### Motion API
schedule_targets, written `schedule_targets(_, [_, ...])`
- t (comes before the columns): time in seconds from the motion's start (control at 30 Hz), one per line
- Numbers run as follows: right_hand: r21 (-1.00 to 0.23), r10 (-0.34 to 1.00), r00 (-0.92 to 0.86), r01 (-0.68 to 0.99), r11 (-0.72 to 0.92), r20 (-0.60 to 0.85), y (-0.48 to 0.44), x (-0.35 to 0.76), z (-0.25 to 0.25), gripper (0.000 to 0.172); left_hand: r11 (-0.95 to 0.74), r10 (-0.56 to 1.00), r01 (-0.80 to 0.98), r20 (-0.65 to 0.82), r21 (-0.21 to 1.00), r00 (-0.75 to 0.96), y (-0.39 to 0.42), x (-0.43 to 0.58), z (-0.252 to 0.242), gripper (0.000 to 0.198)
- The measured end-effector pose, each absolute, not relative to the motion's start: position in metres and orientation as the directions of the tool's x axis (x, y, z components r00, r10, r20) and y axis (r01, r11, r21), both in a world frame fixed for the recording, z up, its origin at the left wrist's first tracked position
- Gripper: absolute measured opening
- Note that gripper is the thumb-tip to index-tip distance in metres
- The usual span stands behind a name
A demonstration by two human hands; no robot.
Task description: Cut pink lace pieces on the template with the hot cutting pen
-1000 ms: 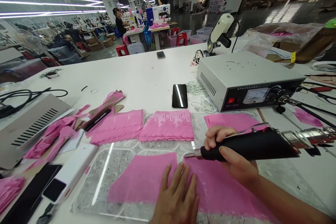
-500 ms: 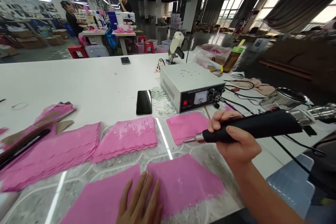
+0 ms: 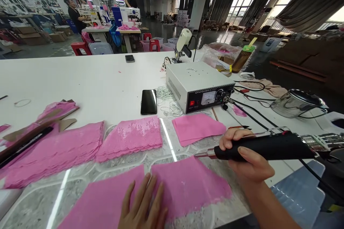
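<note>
My left hand lies flat, fingers spread, over the inner edges of two pink fabric pieces. Under its fingertips are the left piece and the right piece, side by side with a narrow gap at the top. My right hand is wrapped round a black handheld ultrasonic cutter, pointing left. Its thin metal tip is at the top corner of the right piece; whether it touches the cloth I cannot tell. A small dark pointed thing shows just above the right fingers.
Behind stand a control box with a lit red switch and a black phone. Pink lace stacks and plain pink pieces lie beyond my hands. Cables and a glass jar are at right; a brown-black tool at left.
My right hand has lowered the cutter, bringing its tip from beside the plain pink pieces down to the right fabric piece's corner. My left hand stays in place. The view has shifted slightly.
</note>
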State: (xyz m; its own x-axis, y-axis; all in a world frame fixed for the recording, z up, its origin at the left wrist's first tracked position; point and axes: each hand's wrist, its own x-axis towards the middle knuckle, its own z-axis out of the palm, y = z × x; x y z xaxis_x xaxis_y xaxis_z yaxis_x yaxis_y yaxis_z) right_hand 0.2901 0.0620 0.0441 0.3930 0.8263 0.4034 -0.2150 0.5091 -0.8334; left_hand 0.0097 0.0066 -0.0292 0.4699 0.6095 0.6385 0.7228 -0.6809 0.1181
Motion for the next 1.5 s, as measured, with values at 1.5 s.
schedule_targets(1.5, [-0.812,0.816,0.364,-0.214,0.543,0.449,0.039,0.303,0.044,0.010,-0.752,0.552,0.657,0.584,0.042,0.595,0.013,-0.006,-0.034,0.032])
